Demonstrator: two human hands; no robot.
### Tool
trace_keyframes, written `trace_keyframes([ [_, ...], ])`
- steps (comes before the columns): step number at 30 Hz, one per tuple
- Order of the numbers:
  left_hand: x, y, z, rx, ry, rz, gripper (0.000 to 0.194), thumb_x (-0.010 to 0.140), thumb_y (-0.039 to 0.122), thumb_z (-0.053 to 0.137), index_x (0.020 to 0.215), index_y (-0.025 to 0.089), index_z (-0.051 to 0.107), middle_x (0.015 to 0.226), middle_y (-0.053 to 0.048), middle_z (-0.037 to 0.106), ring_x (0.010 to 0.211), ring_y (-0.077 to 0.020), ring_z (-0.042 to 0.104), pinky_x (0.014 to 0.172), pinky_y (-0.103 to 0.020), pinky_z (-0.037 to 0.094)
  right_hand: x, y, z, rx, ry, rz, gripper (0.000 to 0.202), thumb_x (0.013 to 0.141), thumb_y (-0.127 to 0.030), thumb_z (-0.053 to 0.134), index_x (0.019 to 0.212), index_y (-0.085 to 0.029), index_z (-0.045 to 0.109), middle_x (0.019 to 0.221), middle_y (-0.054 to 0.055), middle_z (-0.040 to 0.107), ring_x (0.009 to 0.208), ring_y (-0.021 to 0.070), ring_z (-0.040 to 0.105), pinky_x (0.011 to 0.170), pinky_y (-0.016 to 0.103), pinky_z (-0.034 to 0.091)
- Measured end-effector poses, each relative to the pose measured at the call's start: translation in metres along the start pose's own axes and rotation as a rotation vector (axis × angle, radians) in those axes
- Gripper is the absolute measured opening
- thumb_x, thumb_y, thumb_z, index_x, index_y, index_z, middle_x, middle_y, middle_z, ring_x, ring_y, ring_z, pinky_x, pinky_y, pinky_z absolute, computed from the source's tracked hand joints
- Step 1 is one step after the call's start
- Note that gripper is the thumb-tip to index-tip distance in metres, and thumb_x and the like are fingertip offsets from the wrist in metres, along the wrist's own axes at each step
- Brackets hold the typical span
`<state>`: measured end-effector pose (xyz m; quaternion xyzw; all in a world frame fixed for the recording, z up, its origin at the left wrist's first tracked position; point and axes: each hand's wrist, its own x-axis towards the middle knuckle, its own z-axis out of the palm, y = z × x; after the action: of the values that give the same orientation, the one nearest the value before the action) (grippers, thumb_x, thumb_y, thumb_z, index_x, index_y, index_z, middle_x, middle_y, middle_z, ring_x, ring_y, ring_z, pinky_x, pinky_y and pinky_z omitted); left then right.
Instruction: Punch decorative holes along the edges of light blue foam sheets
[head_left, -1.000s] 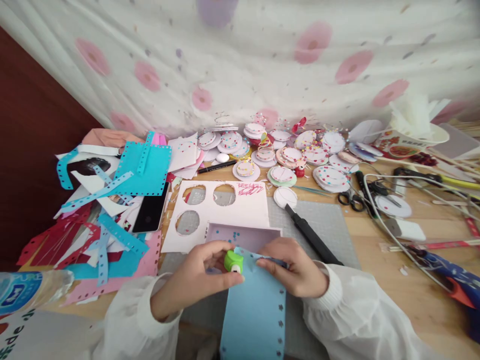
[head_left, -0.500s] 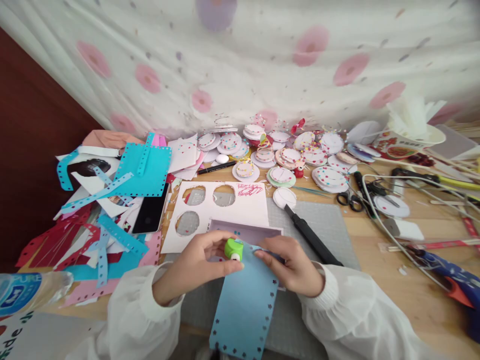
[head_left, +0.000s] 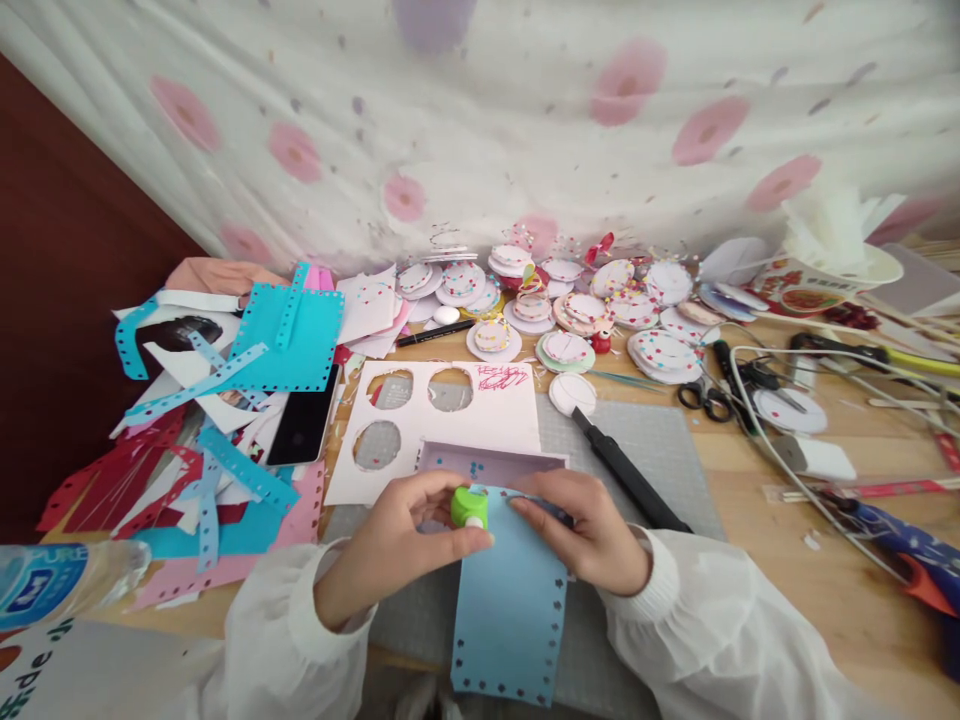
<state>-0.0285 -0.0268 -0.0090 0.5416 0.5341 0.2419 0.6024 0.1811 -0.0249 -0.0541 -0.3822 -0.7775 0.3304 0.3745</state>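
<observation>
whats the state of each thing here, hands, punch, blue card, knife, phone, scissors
left hand: pinching the green punch
green punch: clamped on the blue card's top edge
right hand: holding the card's top right corner
blue card: holes punched along its edges
black knife: lying on the grey mat
phone: screen dark
scissors: lying shut

Both forearms, in white sleeves, come in from the near edge and converge toward the middle. The left hand lies with its back up and to the left, fingers curled, thumb and forefinger pinched together at its right end. The right hand sits just to its right, palm down, fingers bent and pointing left, fingertips pressed flat, wrist cuffed.
</observation>
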Motion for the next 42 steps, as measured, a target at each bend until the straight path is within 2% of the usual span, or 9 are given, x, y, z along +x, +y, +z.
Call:
trace_keyframes([
  [8, 0.0008, 0.0025, 0.0014, 0.026, 0.014, 0.02, 0.039, 0.066, 0.032, 0.077, 0.096, 0.014, 0.062, 0.085, -0.005, 0.067, 0.079, -0.0183, 0.062, 0.075, -0.029, 0.053, 0.0012, -0.0005, -0.0004, 0.027, 0.006, 0.031, 0.03, 0.095, -0.036, 0.045, 0.083, -0.017, 0.065, 0.067, 0.006, 0.067, 0.057, 0.0147, 0.059, 0.055, 0.024, 0.043],
  [19, 0.0044, 0.0099, 0.0007, 0.074, 0.021, 0.067, 0.033, 0.066, 0.031, 0.076, 0.092, 0.015, 0.063, 0.081, -0.003, 0.066, 0.077, -0.0179, 0.062, 0.073, -0.029, 0.052, -0.0005, 0.0016, -0.001, 0.058, -0.041, 0.054, 0.026, 0.094, -0.028, 0.046, 0.08, -0.016, 0.063, 0.061, 0.003, 0.063, 0.052, 0.0124, 0.053, 0.052, 0.024, 0.038],
  [24, 0.0045, 0.0072, -0.0003, 0.093, 0.012, 0.079, 0.032, 0.067, 0.033, 0.075, 0.091, 0.016, 0.063, 0.081, -0.003, 0.066, 0.077, -0.0179, 0.061, 0.073, -0.029, 0.051, 0.0002, 0.0028, -0.0005, 0.052, -0.029, 0.057, 0.026, 0.094, -0.029, 0.046, 0.077, -0.016, 0.062, 0.059, 0.002, 0.061, 0.051, 0.0121, 0.051, 0.051, 0.023, 0.037],
  [31, 0.0035, 0.0077, 0.0007, 0.1, 0.0, 0.095, 0.031, 0.069, 0.034, 0.074, 0.09, 0.015, 0.061, 0.08, -0.003, 0.064, 0.076, -0.0175, 0.06, 0.073, -0.028, 0.05, 0.0002, 0.0006, -0.0012, 0.075, -0.044, 0.058, 0.024, 0.094, -0.027, 0.046, 0.084, -0.015, 0.064, 0.066, 0.005, 0.066, 0.056, 0.013, 0.056, 0.054, 0.024, 0.04],
  [38, 0.0039, 0.0019, 0.004, 0.163, 0.04, 0.134, 0.028, 0.073, 0.034, 0.069, 0.091, 0.016, 0.058, 0.076, -0.001, 0.059, 0.073, -0.0159, 0.056, 0.069, -0.027, 0.048, 0.0011, 0.0011, -0.001, 0.045, -0.037, 0.061, 0.028, 0.094, -0.03, 0.045, 0.078, -0.016, 0.063, 0.059, 0.003, 0.062, 0.052, 0.012, 0.053, 0.052, 0.023, 0.04],
  [42, 0.0049, 0.0021, 0.0051, 0.171, 0.047, 0.136, 0.025, 0.073, 0.033, 0.068, 0.087, 0.016, 0.057, 0.074, -0.001, 0.058, 0.071, -0.0153, 0.055, 0.067, -0.026, 0.046, 0.001, 0.0014, 0.0, 0.039, -0.044, 0.069, 0.025, 0.094, -0.03, 0.046, 0.083, -0.016, 0.064, 0.065, 0.004, 0.066, 0.056, 0.0128, 0.057, 0.055, 0.024, 0.042],
])
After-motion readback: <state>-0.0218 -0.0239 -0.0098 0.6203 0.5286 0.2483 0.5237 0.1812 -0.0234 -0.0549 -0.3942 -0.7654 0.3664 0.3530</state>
